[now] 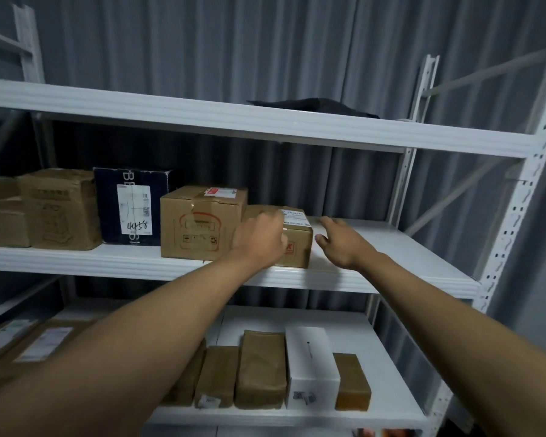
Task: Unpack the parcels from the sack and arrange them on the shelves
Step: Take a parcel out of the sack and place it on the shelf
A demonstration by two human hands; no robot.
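A small brown cardboard parcel (297, 238) with a white label sits on the middle shelf (391, 247), pushed up against a larger brown box (199, 222). My left hand (260, 236) lies on the small parcel's front left corner, fingers curled over its top. Just right of that parcel my right hand (341, 242) hovers with its fingers spread, a small gap between them and the box. The sack is out of view.
Further left on the middle shelf stand a dark blue box (133, 206) marked 4458 and two brown boxes (60, 209). The lower shelf (297, 417) holds several wrapped parcels and a white box (311, 364). A dark flat bag (316, 105) lies on the top shelf.
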